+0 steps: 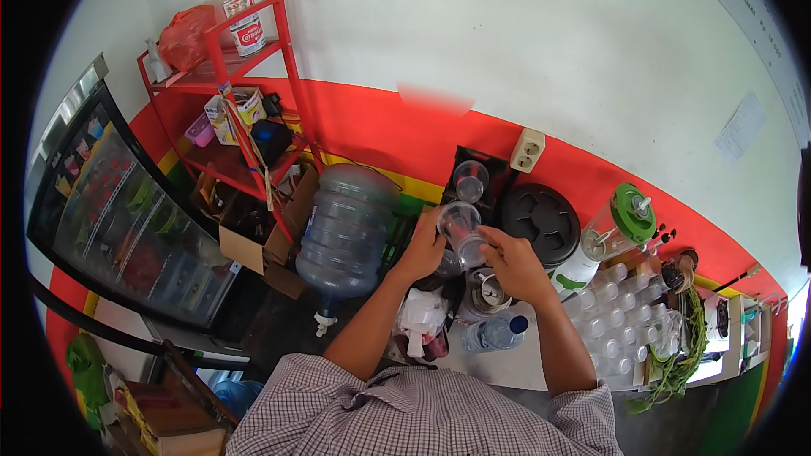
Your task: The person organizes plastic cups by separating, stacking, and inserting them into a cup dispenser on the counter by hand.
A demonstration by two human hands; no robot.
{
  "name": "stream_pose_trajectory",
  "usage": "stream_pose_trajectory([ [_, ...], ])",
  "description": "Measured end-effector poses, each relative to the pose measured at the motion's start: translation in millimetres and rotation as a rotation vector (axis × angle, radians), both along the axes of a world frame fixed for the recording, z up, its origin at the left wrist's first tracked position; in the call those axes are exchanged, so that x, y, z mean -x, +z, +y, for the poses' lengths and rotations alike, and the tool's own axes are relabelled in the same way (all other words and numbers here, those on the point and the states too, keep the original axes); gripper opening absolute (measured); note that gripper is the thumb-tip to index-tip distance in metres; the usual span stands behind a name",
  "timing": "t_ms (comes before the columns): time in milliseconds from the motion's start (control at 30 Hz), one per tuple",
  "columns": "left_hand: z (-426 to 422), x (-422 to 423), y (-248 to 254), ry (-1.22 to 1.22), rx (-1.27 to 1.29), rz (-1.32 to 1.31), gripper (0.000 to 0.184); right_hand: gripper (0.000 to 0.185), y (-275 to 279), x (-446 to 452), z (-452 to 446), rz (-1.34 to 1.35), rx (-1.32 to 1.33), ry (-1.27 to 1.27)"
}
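Between my two hands is a clear plastic cup [459,218], tilted, with its round rim toward the wall. My left hand [421,247] grips it from the left side. On the other side, the fingers of my right hand [517,263] are closed on its lower part; whether it is one cup or several nested is unclear. Just behind stands another clear cup [470,180] on a dark surface. Below my right hand are a metal pot [490,294] and a water bottle [497,333] with a dark blue cap.
A big water jug [345,232] lies to the left, near a red shelf [221,76] and a glass-door fridge [127,219]. At the right are a black-lidded container [541,224], a green-lidded dispenser [621,224], many clear bottles [621,317] and green stems [688,355]. A socket [528,150] is on the wall.
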State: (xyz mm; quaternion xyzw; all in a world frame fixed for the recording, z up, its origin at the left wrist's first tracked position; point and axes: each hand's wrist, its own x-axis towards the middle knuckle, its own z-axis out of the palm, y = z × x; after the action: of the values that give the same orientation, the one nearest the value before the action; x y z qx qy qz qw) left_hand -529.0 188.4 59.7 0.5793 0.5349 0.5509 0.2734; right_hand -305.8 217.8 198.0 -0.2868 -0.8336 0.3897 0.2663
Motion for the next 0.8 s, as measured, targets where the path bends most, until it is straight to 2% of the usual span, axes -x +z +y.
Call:
stream_pose_trajectory([
  [67, 2, 1, -3, 0.07, 0.011, 0.087, 0.07, 0.034, -3, 2, 3, -0.079, -0.052, 0.007],
  [200, 7, 5, -16, 0.029, -0.015, 0.102, 0.07, 0.035, -1, 7, 9, -0.163, -0.087, -0.019],
  [300, 8, 4, -25, 0.076, -0.028, 0.061, 0.069, 0.033, -9, 12, 17, -0.183, -0.229, 0.001],
  [367, 7, 3, -19, 0.059, -0.001, 0.049, 0.065, 0.035, -14, 20, 22, -0.386, -0.385, 0.004],
  [400, 6, 2, -16, 0.054, -0.007, 0.053, 0.065, 0.035, -24, 24, 25, -0.383, -0.389, -0.003],
  [467, 4, 1, -11, 0.06, 0.017, 0.033, 0.062, 0.045, -49, 34, 33, -0.377, -0.651, -0.012],
  [500, 2, 0, -7, 0.057, 0.016, 0.033, 0.062, 0.045, -53, 39, 36, -0.378, -0.651, -0.015],
  [567, 1, 1, 2, -0.001, 0.063, -0.056, 0.061, 0.058, -61, 48, 44, -0.539, -0.638, -0.004],
  [600, 0, 1, 2, -0.004, 0.068, -0.055, 0.061, 0.058, -60, 54, 43, -0.538, -0.633, -0.007],
  [667, 0, 2, 2, -0.035, 0.108, -0.074, 0.059, 0.052, -58, 64, 41, -0.759, -0.606, -0.056],
  [800, -2, 3, 2, -0.011, 0.115, -0.02, 0.058, 0.049, -57, 68, 53, -0.727, -0.605, -0.019],
])
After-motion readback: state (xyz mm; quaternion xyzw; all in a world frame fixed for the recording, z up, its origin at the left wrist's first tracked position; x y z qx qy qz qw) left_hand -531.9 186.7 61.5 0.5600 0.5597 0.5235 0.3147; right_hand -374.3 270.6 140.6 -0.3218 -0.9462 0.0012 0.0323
